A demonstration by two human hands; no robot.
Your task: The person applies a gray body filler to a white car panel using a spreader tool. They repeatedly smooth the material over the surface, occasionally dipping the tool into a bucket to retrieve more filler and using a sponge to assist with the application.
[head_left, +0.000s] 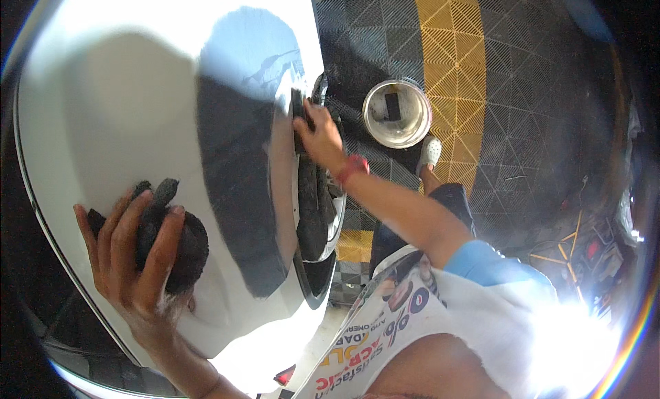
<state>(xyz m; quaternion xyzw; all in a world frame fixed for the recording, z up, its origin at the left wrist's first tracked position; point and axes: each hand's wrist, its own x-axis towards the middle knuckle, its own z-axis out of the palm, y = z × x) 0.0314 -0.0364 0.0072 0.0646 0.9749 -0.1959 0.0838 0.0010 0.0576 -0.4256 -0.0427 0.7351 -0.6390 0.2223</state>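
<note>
My left hand [130, 255] is wrapped around a bunched black cloth [182, 251] and rests it on the glossy white car panel [130, 90]. Dark folds of the cloth stick out between the fingers. At the panel's right edge is my right hand [322, 134], with a red band on its wrist. Its fingers are bent over a dark strip beside the black trim [314, 213]. Whether that strip is a held piece or part of the car, I cannot tell. A broad dark reflection crosses the panel between my hands.
A round whitish bucket [397, 114] with a dark rectangle inside stands on the floor right of the car. Beside it is my foot in a white clog [430, 151]. Grey floor tiles carry a yellow stripe [450, 55]. Yellow cords and gear [570, 255] lie far right.
</note>
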